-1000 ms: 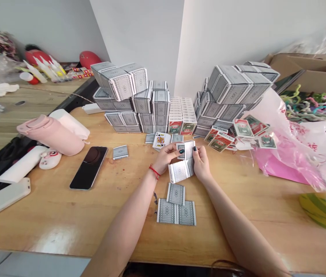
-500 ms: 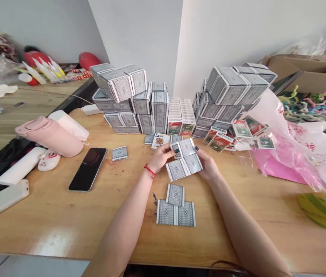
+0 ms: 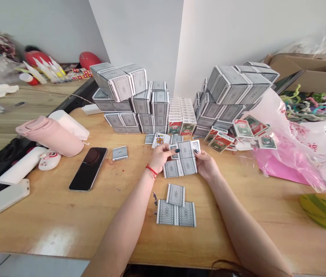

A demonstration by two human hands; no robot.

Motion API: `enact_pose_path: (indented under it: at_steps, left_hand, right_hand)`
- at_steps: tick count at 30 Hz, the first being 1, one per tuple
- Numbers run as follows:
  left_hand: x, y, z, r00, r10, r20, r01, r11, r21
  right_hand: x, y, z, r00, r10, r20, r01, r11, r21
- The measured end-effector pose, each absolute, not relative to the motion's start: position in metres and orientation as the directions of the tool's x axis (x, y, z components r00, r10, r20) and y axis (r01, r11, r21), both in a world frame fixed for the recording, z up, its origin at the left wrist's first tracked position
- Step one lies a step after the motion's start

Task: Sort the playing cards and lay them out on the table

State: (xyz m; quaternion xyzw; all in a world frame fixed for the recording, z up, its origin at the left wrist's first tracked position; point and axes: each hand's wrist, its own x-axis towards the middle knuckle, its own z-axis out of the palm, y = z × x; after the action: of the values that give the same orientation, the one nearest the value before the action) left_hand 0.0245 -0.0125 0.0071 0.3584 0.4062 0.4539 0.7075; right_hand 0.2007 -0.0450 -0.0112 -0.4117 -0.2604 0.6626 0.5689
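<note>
Right between your two hands, just above the table (image 3: 107, 227), sits the joined piece of folded playing cards (image 3: 187, 152), its longer side running roughly from hand to hand, so neither is nearer. Your left hand (image 3: 159, 156) pinches the left flap, thumb on top; your right hand (image 3: 207, 164) has its thumb closed down on the right flap, the fingers beneath partly hidden. Three folded cards (image 3: 167, 211) lie on your side of the piece, between your forearms. Compared with half a second ago, the piece sits squarer to you, and the right flap now shows under your right thumb.
</note>
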Motion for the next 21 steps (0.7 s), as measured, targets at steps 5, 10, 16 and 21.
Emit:
enact_pose_path:
  at_steps: [5,10,16,21]
  left_hand:
    - [0.026,-0.014,0.008,0.261,0.932,-0.253,-0.343,0.335,0.877]
    - [0.027,-0.016,0.011,0.282,0.931,-0.232,-0.370,0.329,0.869]
    - [0.027,-0.017,0.012,0.323,0.922,-0.212,-0.406,0.338,0.849]
    - [0.027,-0.019,0.014,0.356,0.906,-0.227,-0.424,0.373,0.825]
  right_hand:
    - [0.198,-0.046,-0.015,0.082,0.964,-0.253,-0.559,-0.166,-0.812]
    - [0.193,-0.048,-0.015,0.151,0.956,-0.252,-0.549,-0.131,-0.826]
    - [0.190,-0.048,-0.013,0.201,0.946,-0.256,-0.562,-0.102,-0.820]
    - [0.190,-0.048,-0.016,0.207,0.955,-0.210,-0.504,-0.080,-0.860]
